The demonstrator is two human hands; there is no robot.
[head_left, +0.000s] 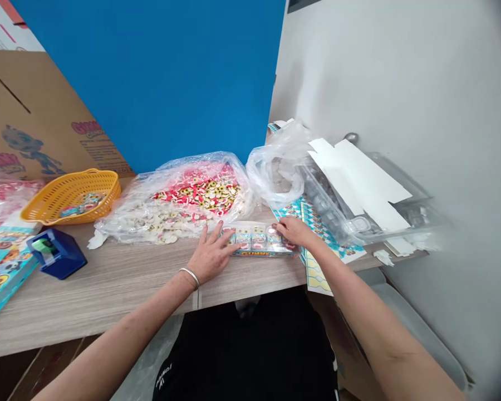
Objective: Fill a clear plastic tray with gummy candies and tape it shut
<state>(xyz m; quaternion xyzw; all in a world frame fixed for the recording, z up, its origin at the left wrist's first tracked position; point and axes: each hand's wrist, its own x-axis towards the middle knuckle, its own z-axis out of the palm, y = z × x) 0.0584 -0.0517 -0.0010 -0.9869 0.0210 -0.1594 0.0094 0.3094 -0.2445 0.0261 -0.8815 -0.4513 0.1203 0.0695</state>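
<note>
Fingers [284, 225] on labelled plastic tray [259, 239]

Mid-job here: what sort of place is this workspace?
Probably a small candy-packing bench: a plastic bag of loose eyeball-patterned sweets, a tray of small packaged sweets, and a blue tape dispenser near a printed cardboard carton.

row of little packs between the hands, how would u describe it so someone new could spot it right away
On the wood-grain desk, find the big clear bag of round gummy sweets. Just in front of its right end lies a clear plastic tray holding a row of small printed packs. Unlike the loose bags nearby, it is a neat, narrow row, touched by the left hand at one end and the right hand at the other.
</note>
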